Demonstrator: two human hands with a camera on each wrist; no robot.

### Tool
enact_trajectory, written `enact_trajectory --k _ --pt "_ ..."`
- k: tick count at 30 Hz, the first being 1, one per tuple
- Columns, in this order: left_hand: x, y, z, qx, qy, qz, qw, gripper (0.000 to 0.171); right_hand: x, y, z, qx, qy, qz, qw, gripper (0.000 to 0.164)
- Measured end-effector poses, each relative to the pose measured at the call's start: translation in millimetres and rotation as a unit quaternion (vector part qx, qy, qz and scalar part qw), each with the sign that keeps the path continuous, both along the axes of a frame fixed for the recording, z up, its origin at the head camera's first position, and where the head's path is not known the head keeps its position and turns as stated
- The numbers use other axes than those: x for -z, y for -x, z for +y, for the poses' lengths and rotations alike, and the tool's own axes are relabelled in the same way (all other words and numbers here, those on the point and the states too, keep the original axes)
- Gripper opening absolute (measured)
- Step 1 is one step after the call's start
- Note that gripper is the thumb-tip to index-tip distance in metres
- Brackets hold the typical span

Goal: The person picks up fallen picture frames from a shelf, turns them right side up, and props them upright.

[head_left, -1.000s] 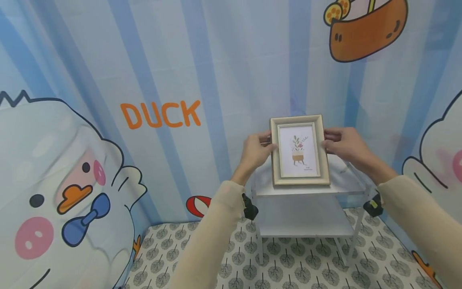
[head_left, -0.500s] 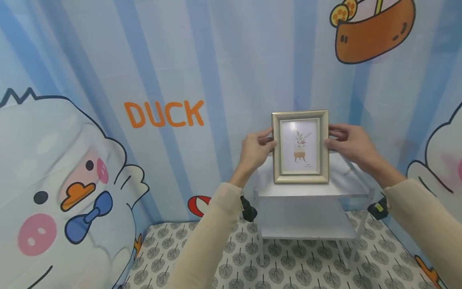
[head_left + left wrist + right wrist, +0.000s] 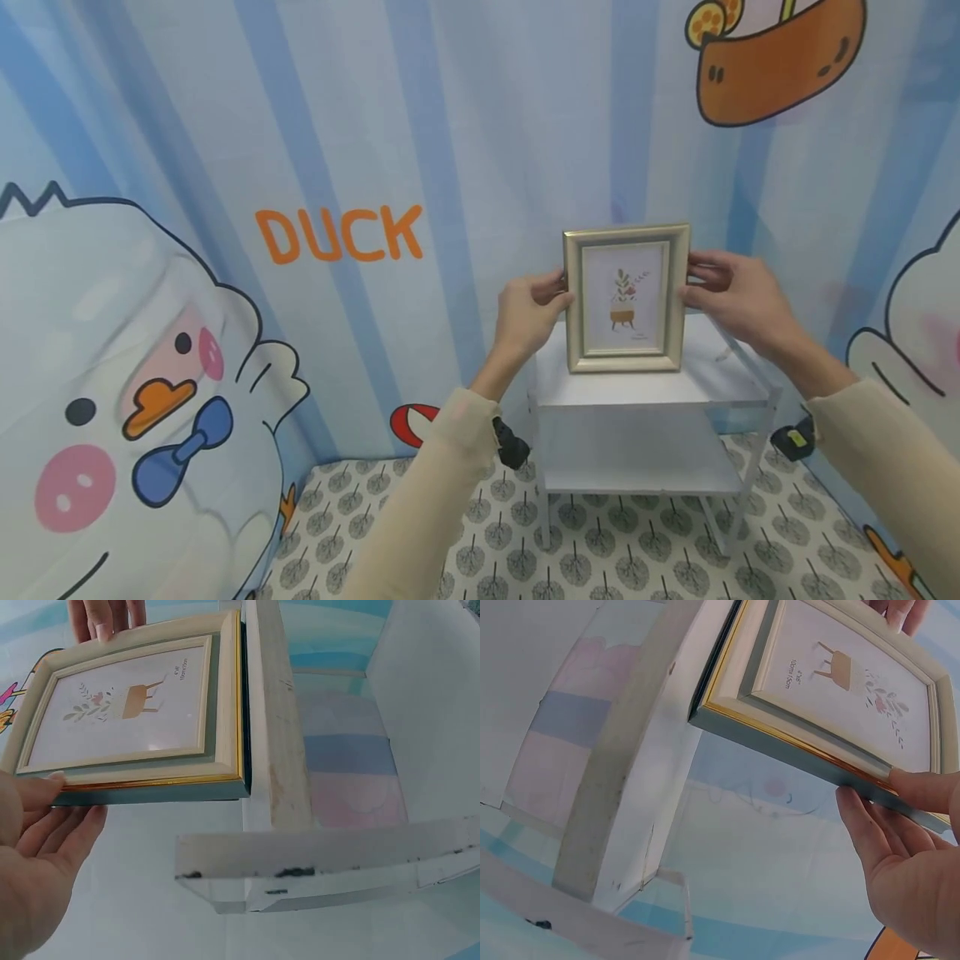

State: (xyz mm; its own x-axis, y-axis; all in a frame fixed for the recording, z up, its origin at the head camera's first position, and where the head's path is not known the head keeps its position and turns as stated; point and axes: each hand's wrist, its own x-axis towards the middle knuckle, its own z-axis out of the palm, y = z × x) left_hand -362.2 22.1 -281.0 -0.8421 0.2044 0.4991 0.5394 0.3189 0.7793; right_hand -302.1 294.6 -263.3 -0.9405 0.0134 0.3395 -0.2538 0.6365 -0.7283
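Observation:
A cream picture frame (image 3: 626, 362) with a gold edge stands nearly upright at the top of the white shelf (image 3: 555, 387). It surrounds a print of a plant in a legged pot. My left hand (image 3: 527, 317) pinches its left side, thumb on the front and fingers behind. On the opposite side my right hand (image 3: 742, 296) grips the edge the same way. In the left wrist view the frame's lower edge (image 3: 241, 705) is at the shelf top, and whether it touches cannot be told. The right wrist view shows the right hand (image 3: 915, 847) with its thumb on the front rim.
The shelf has a lower board (image 3: 637, 454) and thin white legs. Behind it hangs a blue striped curtain (image 3: 517, 125) with cartoon prints. A tree-patterned floor covering (image 3: 480, 533) lies beneath.
The picture frame has tilted from leaning back to more upright, and its top edge has risen in the head view. Both hands keep hold of its sides.

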Motion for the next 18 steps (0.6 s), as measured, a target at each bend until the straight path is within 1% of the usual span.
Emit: enact_trajectory --k 3,6,10,15,18 --pt "1.8 -0.4 -4.3 0.020 0.005 0.009 0.9997 0.043 0.0 -5.4 -2.3 0.009 -0.006 0.011 1.000 0.065" --pt "5.3 0.2 -10.2 0.046 -0.006 -0.001 0.9989 0.044 2.0 -9.6 -6.4 0.016 0.004 0.017 1.000 0.062" --pt "7.3 2.6 -15.0 0.072 -0.006 -0.013 0.9973 0.045 4.7 -15.4 -13.0 0.031 0.014 0.027 0.999 0.057" --pt "9.0 4.3 -17.3 0.092 0.019 -0.019 0.9954 0.048 9.2 -22.3 -19.6 0.040 0.016 0.032 0.999 0.055" --pt "9.6 5.0 -17.7 0.098 0.030 -0.023 0.9945 0.049 10.9 -24.6 -22.5 0.042 0.016 0.037 0.998 0.055"
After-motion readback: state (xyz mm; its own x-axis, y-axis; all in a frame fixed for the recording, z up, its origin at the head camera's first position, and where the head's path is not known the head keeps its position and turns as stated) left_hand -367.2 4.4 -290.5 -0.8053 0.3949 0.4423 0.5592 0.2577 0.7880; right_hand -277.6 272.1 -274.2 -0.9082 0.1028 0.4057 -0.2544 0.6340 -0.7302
